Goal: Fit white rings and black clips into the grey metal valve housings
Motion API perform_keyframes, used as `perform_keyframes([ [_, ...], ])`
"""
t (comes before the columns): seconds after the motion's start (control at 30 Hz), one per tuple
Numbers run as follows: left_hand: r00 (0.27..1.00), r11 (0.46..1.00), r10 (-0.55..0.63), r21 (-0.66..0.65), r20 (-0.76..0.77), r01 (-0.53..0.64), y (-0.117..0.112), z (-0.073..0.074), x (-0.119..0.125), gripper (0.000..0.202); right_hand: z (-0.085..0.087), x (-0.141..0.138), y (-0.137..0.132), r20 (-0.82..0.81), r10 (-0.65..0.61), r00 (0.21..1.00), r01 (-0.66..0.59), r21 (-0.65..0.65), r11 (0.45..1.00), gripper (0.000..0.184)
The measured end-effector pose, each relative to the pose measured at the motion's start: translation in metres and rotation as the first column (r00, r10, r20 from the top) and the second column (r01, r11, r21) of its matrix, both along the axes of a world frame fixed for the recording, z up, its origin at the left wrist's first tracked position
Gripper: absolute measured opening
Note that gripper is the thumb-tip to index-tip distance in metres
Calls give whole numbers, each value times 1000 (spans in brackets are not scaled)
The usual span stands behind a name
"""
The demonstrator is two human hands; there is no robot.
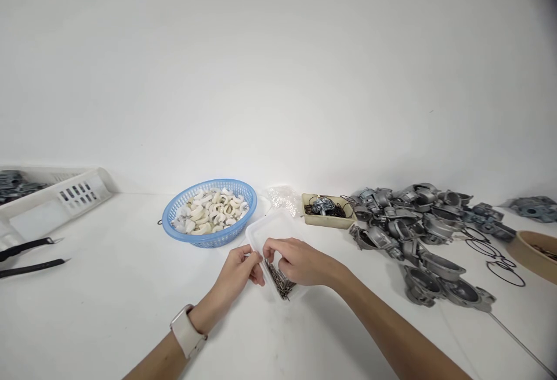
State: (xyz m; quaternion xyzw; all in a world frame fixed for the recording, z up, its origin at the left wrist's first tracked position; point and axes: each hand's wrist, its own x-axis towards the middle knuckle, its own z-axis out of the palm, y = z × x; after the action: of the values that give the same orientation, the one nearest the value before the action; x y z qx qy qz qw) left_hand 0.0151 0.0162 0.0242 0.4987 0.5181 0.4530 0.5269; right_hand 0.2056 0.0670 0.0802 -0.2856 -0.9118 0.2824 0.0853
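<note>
- White tray (272, 229): on the table (108, 287) in front of the person, with the metal pins (281, 284) heaped toward its 6 o'clock end.
- Left hand (242, 265): at the tray's 9 o'clock side, thumb and fingers closed on the rim.
- Right hand (302, 261): reaches in over the pins from 4 o'clock, fingers curled down; cannot tell whether they pinch a pin.
- From the tray, the blue basket (187, 238) of pale curved pieces (211, 212) sits near 10 o'clock.
- Clear bag (282, 199): 12 o'clock, just beyond.
- Cream box (329, 221) with dark rings (339, 210) inside: between 1 and 2 o'clock.
- Grey metal castings (435, 226): piled at 3 o'clock.
</note>
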Motion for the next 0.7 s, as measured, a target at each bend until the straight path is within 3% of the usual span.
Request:
perform_keyframes([
  [0.3,1000,1000,-8,-3,1,8,-1,1,1,28,-5,-4,0,-8,-16,1000,17,38,999,38],
  [0.7,1000,1000,-3,14,21,2,-1,-2,-1,25,-6,-2,1,-19,-7,1000,6,-15,1000,38],
])
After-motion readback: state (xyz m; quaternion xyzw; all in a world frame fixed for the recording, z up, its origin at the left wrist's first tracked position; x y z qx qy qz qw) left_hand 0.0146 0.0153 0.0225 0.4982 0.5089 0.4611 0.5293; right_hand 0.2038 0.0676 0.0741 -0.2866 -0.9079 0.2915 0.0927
